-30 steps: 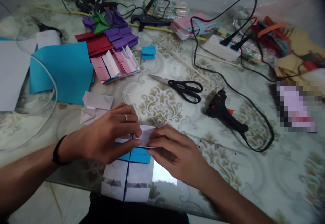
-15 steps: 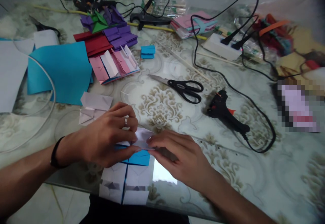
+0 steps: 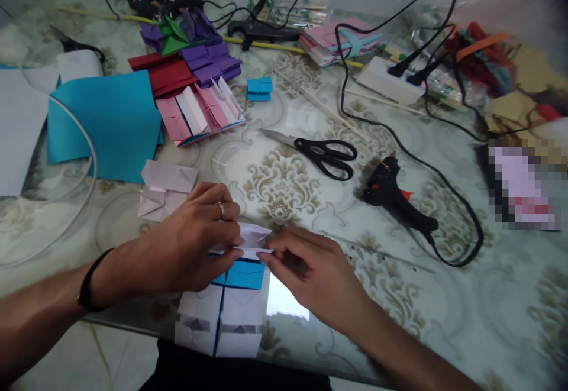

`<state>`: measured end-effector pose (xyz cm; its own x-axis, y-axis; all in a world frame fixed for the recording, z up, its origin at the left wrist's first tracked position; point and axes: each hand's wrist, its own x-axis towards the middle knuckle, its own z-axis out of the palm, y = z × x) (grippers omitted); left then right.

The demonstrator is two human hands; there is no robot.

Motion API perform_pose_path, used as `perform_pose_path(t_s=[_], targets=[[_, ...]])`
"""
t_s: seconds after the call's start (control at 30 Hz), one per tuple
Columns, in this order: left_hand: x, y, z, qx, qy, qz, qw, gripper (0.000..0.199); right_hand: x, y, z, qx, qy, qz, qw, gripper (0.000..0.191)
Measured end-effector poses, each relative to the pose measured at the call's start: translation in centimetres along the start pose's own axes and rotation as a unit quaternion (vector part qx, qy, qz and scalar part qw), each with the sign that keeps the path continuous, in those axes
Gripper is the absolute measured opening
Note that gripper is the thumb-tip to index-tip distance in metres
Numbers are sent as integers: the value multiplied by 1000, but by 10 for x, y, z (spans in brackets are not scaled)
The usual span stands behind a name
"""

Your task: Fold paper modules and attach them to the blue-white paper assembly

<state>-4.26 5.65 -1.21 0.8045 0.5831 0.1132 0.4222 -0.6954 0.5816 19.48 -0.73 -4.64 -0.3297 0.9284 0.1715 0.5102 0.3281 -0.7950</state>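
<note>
Near the table's front edge lies a blue paper backing with folded paper pieces on it. Two white folded pieces [image 3: 239, 329] sit at its lower end, and a blue folded piece [image 3: 244, 274] lies above them. My left hand [image 3: 195, 237], with a ring and a black wristband, pinches a white folded paper [image 3: 254, 234] at the top. On that paper's right end, my right hand [image 3: 315, 267] grips the near flap between thumb and fingers. Part of the white paper is hidden under my left hand. Another white folded paper [image 3: 166, 187] rests beyond my left wrist.
Black-handled scissors [image 3: 322, 151] and a black glue gun [image 3: 397, 196] with its cord lie to the right. A white power strip [image 3: 390, 80] stands at the back. Blue paper [image 3: 104, 125], red, purple and pink folded papers [image 3: 199, 113] and a small blue folded piece [image 3: 260, 89] lie leftward.
The near flap of the white paper now stands apart from its back, showing a gap between them. My right hand's fingers have shifted slightly on the right end.
</note>
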Motion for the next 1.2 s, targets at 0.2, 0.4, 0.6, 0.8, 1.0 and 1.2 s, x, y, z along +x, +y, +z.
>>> perform_pose_path(t_s=[0.2, 0.4, 0.6, 0.8, 1.0, 1.2], targets=[[-2, 8, -4, -21, 7, -51, 998, 17, 0, -5, -1, 37, -10, 40, 998, 18], [-2, 8, -7, -22, 13, -60, 998, 18, 2, -4, -3, 42, 0, 50, 998, 11], [-1, 6, -6, -63, -17, -63, 996, 22, 2, -3, -2, 34, -17, 56, 998, 13], [-1, 2, -6, -62, -27, -60, 996, 24, 1, 1, -2, 12, -33, 38, 999, 6], [1, -1, -2, -54, -30, -49, 997, 20, 1, 6, 1, -43, -25, -1, 999, 14], [-1, -1, -5, -57, 14, -60, 997, 9, 0, 8, 0, -71, -8, -14, 997, 16]])
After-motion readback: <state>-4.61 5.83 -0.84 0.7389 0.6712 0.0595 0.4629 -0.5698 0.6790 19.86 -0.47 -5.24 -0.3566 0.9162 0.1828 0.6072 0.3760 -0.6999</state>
